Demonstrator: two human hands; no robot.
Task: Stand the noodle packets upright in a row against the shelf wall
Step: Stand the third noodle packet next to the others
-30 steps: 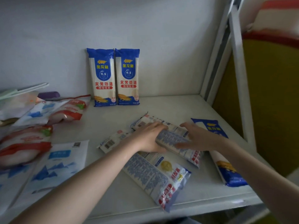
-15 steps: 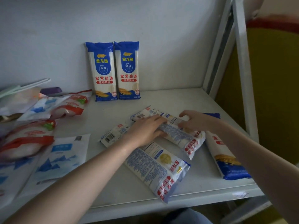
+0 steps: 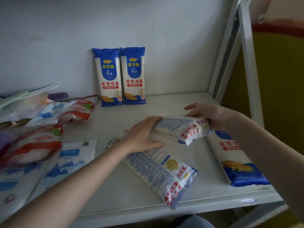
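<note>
Plastic noodle packet [image 3: 179, 129] is clasped at both ends by left hand [image 3: 141, 135] and right hand [image 3: 209, 114]; tip it upright beside the standing pair [image 3: 120, 76] at the shelf's [image 3: 164, 102] back edge.

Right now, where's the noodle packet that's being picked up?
The held packet is mid-shelf in the head view, between the left hand and right hand, in front of the two upright packets.

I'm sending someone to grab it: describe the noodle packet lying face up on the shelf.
Start at the shelf's right front corner. The face-up noodle packet lies flat there, under the right forearm. Unlike the packets lying beside it, it shows its blue front with a golden wheat picture.
</note>
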